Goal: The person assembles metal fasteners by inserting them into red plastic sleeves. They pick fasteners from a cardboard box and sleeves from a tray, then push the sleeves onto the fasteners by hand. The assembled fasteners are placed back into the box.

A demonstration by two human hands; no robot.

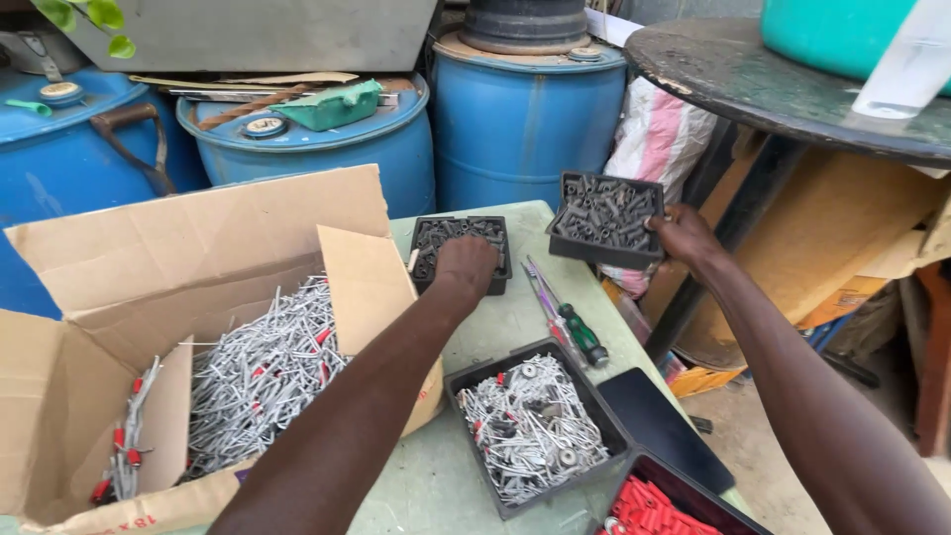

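My left hand [466,264] reaches into a black tray [458,250] of small dark grey plugs at the far side of the pale green table [515,327]; its fingers are down in the plugs, and whether they grip any is hidden. My right hand [684,236] holds a second black tray [606,219] of the same grey plugs by its right edge, lifted above the table's far right corner.
An open cardboard box [198,297] full of bent grey metal hooks sits at left. Nearer are a black tray of hooks and washers [532,426], a tray of red plugs [659,510], a black lid [664,426] and a green-handled screwdriver [580,332]. Blue drums [525,119] stand behind.
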